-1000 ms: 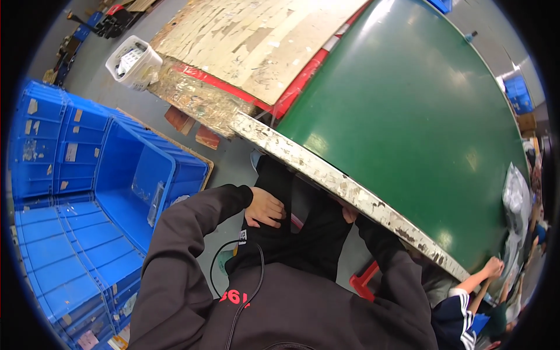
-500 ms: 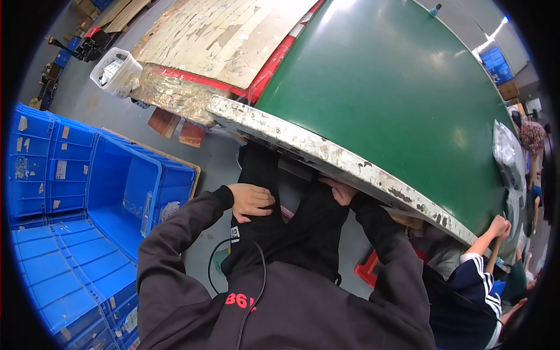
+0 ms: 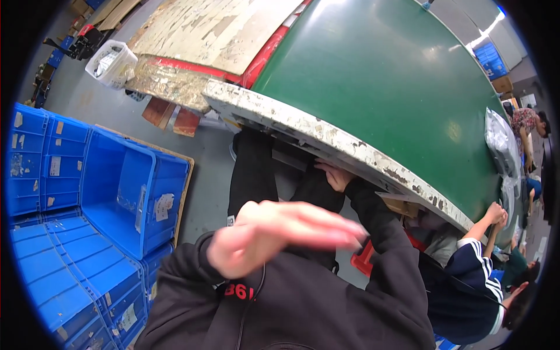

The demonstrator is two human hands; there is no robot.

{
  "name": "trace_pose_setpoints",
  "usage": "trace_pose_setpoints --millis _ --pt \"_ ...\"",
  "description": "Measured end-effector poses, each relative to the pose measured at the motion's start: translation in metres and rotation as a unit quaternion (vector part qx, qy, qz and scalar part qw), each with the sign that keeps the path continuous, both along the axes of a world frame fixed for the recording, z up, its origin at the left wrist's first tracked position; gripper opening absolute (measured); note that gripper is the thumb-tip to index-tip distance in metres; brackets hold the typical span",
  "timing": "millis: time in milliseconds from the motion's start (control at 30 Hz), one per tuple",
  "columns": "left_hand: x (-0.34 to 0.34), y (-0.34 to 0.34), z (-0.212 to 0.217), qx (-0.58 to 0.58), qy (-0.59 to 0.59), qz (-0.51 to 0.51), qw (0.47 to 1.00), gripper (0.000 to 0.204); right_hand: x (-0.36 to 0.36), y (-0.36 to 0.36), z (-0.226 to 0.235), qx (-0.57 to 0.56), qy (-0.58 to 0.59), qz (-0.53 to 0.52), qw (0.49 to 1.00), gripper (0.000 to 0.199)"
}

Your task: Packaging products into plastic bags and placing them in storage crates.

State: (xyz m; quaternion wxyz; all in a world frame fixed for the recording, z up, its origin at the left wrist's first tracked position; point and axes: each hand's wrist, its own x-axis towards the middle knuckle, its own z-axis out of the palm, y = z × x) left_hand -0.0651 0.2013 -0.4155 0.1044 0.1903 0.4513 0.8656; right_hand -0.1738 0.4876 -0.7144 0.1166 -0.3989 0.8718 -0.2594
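Observation:
My left hand [image 3: 265, 232] is raised in front of my chest, blurred by motion. Its fingers stretch out to the right, and nothing shows in them. Below the edge of the green-topped table [image 3: 373, 99], my right hand [image 3: 335, 175] lies on my right thigh. Its fingers rest loosely on the black trousers [image 3: 252, 175] and hold nothing that I can see. The chipped white table edge [image 3: 326, 137] passes just beyond that hand.
Blue plastic crates [image 3: 116, 186] are stacked at my left. A worn board-topped table [image 3: 210, 35] adjoins the green one, with a white basket [image 3: 111, 65] at its corner. At the right, a co-worker in a striped sleeve [image 3: 481, 256] reaches toward a clear plastic bag [image 3: 500, 137].
My left hand has lifted off my left thigh and come up before my chest. The right hand stays on the right thigh. The view has shifted slightly.

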Motion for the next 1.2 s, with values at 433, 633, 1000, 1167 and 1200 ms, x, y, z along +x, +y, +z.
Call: trace_pose_setpoints --millis 433,633,1000,1167,1200 --pt "0.008 0.029 0.003 -0.040 0.053 0.046 0.997 0.044 0.013 -0.003 -0.012 -0.011 0.013 -0.001 1.000 0.039" --pt "-0.003 0.034 0.014 -0.066 0.122 0.063 0.988 0.049 0.004 -0.002 0.001 -0.016 0.023 -0.002 1.000 0.039" --pt "-0.020 -0.001 0.011 -0.283 0.292 0.046 0.912 0.052 0.010 -0.005 -0.013 -0.029 0.032 -0.032 0.999 0.036" --pt "-0.006 -0.056 -0.126 -0.667 0.357 0.019 0.654 0.048 0.010 0.000 -0.019 -0.003 -0.057 -0.042 0.998 0.040" --pt "-0.003 -0.072 -0.146 -0.664 0.406 -0.018 0.627 0.049 0.009 0.000 -0.019 -0.013 -0.057 -0.041 0.997 0.039"
